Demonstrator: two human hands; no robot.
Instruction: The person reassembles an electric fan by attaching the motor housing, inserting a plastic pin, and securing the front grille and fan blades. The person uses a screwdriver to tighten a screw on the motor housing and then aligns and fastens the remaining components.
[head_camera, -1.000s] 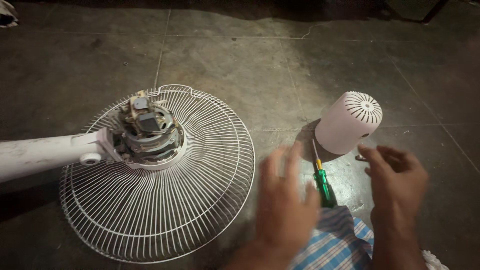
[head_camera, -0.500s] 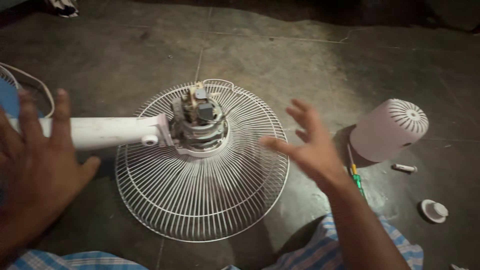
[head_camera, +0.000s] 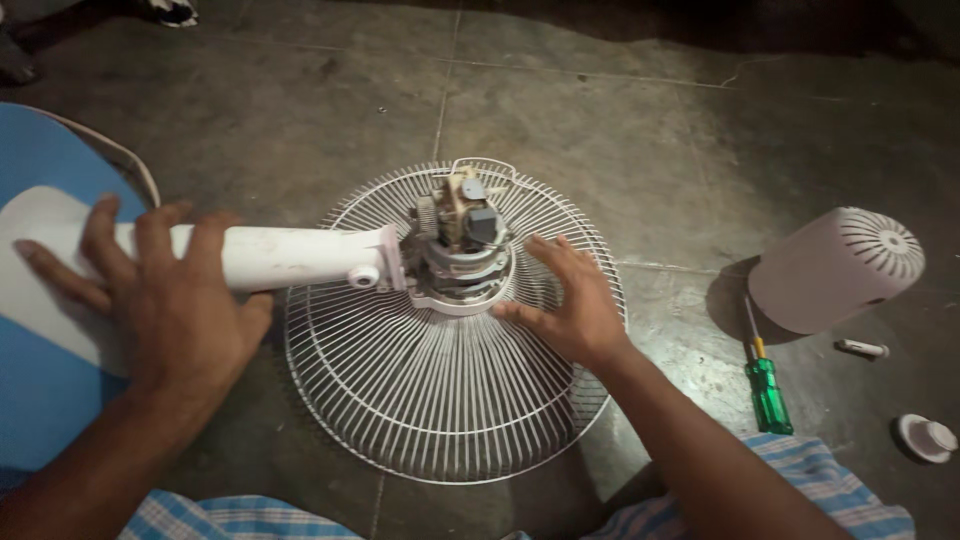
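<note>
**benchfix:** Since everything's spread out on the tiled floor (head_camera: 620, 110), biggest bit first: the white wire fan guard (head_camera: 440, 400) lies flat, face down, with the bare motor (head_camera: 462, 240) sticking up at its centre. A white fan neck (head_camera: 290, 258) runs off to the left from the motor, level with the floor.

**coilwinder:** And the hands?

**benchfix:** The left hand (head_camera: 165, 300) lies over the far end of the neck, fingers spread across it, palm down, more pressing than gripping (I can't tell if the thumb wraps under). That end rests over a blue and white fan base (head_camera: 40, 400). The right hand (head_camera: 565, 300) is open and flat on the guard wires, just beside the motor's right side, fingertips near the white motor plate, holding nothing.

**coilwinder:** Loose parts?

**benchfix:** Well off to the right: the white vented motor cover (head_camera: 835, 270) on its side, then a green-handled screwdriver (head_camera: 765, 385) just below it, a small round white cap (head_camera: 925, 437), and a little white pin (head_camera: 862, 348).
</note>
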